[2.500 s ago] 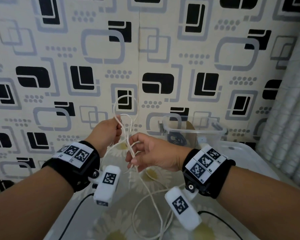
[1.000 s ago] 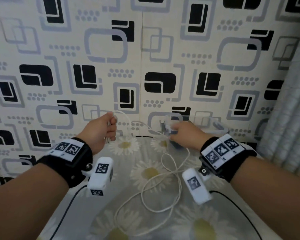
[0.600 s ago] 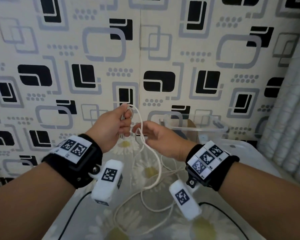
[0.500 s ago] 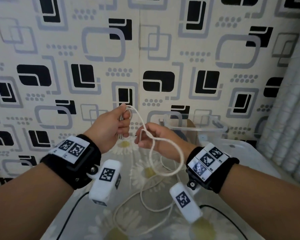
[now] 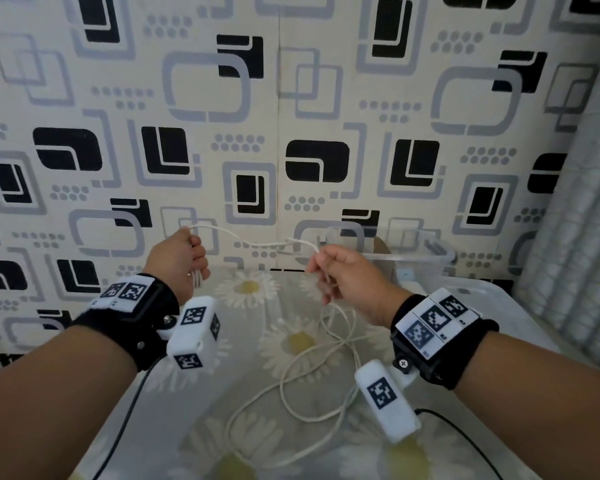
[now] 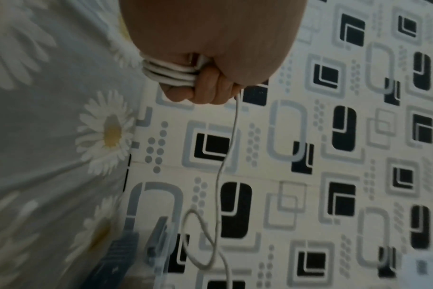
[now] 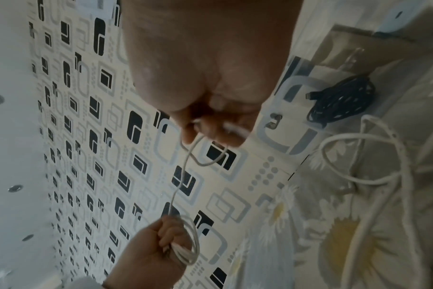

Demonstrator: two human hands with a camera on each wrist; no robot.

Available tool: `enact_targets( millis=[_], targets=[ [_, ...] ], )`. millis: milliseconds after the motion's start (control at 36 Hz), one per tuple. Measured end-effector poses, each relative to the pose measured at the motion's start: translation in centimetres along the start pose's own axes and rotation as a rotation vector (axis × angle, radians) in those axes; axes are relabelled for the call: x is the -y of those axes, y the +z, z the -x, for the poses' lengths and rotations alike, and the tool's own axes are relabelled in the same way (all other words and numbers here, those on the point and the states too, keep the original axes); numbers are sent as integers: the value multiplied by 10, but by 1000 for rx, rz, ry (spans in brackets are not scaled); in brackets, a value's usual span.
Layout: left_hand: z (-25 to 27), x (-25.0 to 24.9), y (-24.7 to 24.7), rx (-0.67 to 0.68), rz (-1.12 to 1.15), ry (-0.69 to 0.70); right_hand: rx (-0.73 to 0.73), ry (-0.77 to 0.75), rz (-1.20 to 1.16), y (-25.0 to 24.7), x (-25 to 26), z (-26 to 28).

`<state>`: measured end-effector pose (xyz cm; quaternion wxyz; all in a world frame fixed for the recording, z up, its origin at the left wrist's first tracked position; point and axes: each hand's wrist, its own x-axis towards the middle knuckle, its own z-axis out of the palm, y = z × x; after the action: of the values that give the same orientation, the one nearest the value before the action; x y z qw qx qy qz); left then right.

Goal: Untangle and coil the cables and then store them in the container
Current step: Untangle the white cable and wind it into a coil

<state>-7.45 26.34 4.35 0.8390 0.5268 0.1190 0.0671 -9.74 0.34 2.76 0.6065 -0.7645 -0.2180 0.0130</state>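
Tablecloth with printed daisies lies under my arms; I read no writing anywhere, only square coded tags on the wrist units. At its far right edge stands the clear container, a coiled black cable inside. Half a second ago my hands were close together with a loop hanging; now they are apart and the white cable runs nearly straight between them. My left hand clenches several finished turns. My right hand pinches the strand, the slack lying on the cloth below it.
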Motion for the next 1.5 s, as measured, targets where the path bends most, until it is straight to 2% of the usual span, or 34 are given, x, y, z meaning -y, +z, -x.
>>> enact_targets(
  millis=[139, 278, 444, 528, 639, 722, 833, 972, 1055, 1139, 1222, 1305, 1361, 1500],
  targets=[
    [-13, 1, -23, -111, 72, -34, -314, -6, 148, -18, -5, -8],
    [-19, 1, -36, -165, 71, -5, -411, -11, 426, -44, -18, -14],
    [-23, 1, -47, -200, 51, 7, -334, 186, 859, -86, -39, -11],
    [-26, 0, -53, -200, 57, -10, -176, 274, 1009, -92, -43, -4],
    [-25, 7, -50, -198, -20, 54, 27, 329, 1115, -83, -48, -4],
    [-22, 11, -41, -175, -50, 62, 54, 310, 1073, -75, -42, -8],
    [-17, 11, -28, -116, -24, 36, 36, 210, 1027, -63, -20, -18],
    [-4, 11, -4, -38, -60, 83, -2, 88, 786, -34, 17, -22],
    [6, 10, 13, 21, -98, 121, 86, 84, 592, -11, 29, -19],
    [16, 8, 28, 90, -130, 156, 257, 146, 339, 11, 27, -17],
    [22, 2, 35, 121, -155, 195, 349, 165, 271, 27, 19, -14],
    [21, -5, 29, 101, -163, 211, 281, 102, 263, 34, 14, -10],
    [18, -7, 20, 84, -168, 187, 177, 22, 260, 33, 14, -9],
    [17, 5, 3, 167, -233, 75, -224, -123, 169, 18, 24, -17]
  ],
)
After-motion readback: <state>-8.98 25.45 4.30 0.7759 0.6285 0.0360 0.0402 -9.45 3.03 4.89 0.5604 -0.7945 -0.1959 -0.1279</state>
